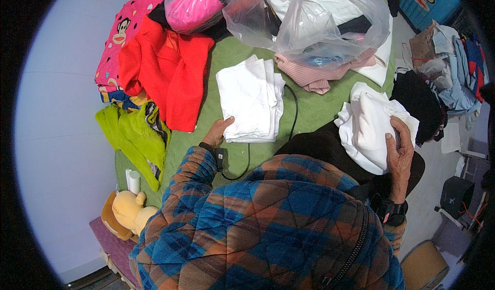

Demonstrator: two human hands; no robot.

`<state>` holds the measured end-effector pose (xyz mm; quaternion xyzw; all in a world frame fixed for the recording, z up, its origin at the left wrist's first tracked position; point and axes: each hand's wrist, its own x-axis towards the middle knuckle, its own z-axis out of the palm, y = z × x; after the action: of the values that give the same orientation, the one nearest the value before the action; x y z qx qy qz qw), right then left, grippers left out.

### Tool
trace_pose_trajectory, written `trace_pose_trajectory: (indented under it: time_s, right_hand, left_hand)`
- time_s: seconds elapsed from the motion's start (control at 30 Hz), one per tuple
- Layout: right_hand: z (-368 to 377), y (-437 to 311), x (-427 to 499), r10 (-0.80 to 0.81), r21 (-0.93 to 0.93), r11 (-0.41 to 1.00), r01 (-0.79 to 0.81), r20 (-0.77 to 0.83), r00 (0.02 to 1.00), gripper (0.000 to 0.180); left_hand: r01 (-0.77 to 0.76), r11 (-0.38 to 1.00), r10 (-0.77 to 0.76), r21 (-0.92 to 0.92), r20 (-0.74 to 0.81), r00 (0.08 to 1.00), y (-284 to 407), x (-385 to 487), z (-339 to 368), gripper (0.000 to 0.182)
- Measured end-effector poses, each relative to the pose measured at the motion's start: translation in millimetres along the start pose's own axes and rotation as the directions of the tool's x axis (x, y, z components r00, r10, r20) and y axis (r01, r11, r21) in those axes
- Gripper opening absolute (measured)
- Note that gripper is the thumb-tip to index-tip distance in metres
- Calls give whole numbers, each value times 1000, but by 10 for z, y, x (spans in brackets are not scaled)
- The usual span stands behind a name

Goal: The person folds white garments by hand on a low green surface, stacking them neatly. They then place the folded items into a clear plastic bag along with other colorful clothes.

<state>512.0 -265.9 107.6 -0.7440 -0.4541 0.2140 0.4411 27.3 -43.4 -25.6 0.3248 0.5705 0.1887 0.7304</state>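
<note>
A stack of folded white cloths [249, 96] lies on the green bedspread [232, 50] in front of me. My left hand [217, 132] grips its near left corner, thumb on top and the other fingers hidden beneath. Over my right thigh sits a looser bundle of white cloth [369, 127], partly folded. My right hand [400, 149] holds that bundle by its right side, the thumb and a finger pressed into the fabric.
A black cable [296, 112] runs beside the stack. Red garment [176, 69] and lime-green fleece [133, 135] lie left; clear plastic bags [309, 27] and a pink ribbed knit [317, 71] lie beyond. A plush toy [129, 210] is near left. Clothes [419, 104] are piled right.
</note>
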Motion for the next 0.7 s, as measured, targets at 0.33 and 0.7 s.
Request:
trace_pose_trajectory:
  time_s: [0.33, 0.7]
  right_hand:
    - [-27, -18, 1, -23, -22, 999, 24, 45, 999, 40]
    - [-29, -5, -1, -24, -26, 999, 25, 52, 998, 39]
  left_hand:
    - [-3, 1000, 3, 17, -10, 1000, 11, -10, 23, 44]
    - [14, 999, -15, 41, 32, 999, 1, 11, -20, 48]
